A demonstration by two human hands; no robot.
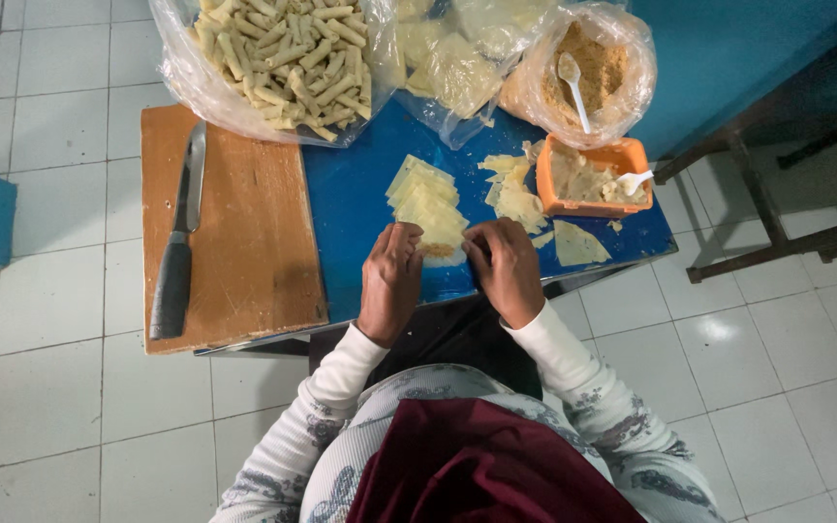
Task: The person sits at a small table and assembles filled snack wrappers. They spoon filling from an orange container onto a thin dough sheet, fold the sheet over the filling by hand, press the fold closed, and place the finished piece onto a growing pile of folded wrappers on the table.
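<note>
Both hands, left hand (389, 281) and right hand (506, 271), pinch a filled pastry wrapper (438, 247); bag of finished rolls (283, 58) at eleven o'clock, wrapper stack (423, 194) remains.

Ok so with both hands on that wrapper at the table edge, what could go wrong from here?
The wrapper between the left hand and right hand lies close to the blue table edge, so filling could spill off. The wrapper stack just behind could get nudged by the fingers. The knife lies loose on the wooden board, within elbow reach.
</note>
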